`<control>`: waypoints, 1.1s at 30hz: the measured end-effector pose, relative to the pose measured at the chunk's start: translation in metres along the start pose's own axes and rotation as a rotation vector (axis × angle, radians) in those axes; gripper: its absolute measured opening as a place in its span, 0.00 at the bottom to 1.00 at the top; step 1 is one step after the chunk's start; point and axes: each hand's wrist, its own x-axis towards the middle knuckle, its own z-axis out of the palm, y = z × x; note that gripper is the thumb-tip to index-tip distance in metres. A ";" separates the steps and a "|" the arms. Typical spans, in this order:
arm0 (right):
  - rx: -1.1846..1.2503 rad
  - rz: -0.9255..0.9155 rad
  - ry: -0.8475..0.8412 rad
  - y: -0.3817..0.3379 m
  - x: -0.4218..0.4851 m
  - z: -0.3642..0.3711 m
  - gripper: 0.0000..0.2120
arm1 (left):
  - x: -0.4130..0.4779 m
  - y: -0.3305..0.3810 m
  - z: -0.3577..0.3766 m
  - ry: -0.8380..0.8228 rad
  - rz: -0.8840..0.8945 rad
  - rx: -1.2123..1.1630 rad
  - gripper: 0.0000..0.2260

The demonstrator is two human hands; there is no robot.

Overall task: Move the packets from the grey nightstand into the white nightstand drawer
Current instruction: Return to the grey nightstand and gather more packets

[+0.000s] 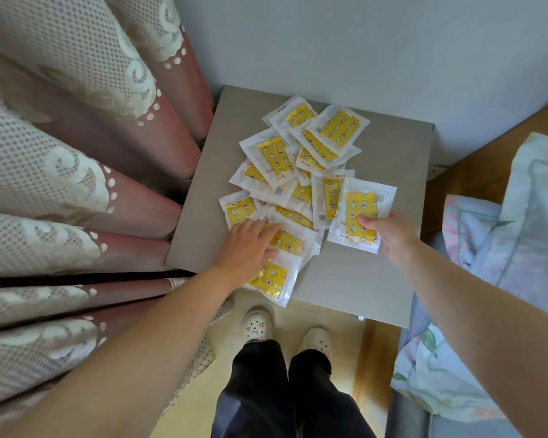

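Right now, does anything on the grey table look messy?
Yes. The packets lie in a jumbled, overlapping heap on the grey nightstand, tilted every way. The front packet, by the left hand, pokes over the front edge.

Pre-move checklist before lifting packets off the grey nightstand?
1. Pinch of right hand on rightmost packet: ok.
2. Grip of left hand, lying on front packets: cannot tell.
3. Whole pile supported by grey nightstand: not ok, one front packet overhangs the edge.
4. Sight of white drawer: not ok, out of view.
5. Drawer open: cannot tell.
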 end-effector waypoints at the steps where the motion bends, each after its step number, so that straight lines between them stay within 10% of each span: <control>1: -0.003 -0.002 -0.002 0.000 0.000 0.000 0.16 | -0.002 -0.004 0.009 0.092 0.007 0.053 0.20; 6: 0.000 -0.021 -0.011 -0.001 -0.001 0.002 0.16 | 0.005 0.007 0.025 0.285 -0.062 0.083 0.15; 33: 0.225 0.103 0.085 0.043 -0.054 0.001 0.10 | 0.040 0.033 0.017 0.106 -0.076 0.247 0.33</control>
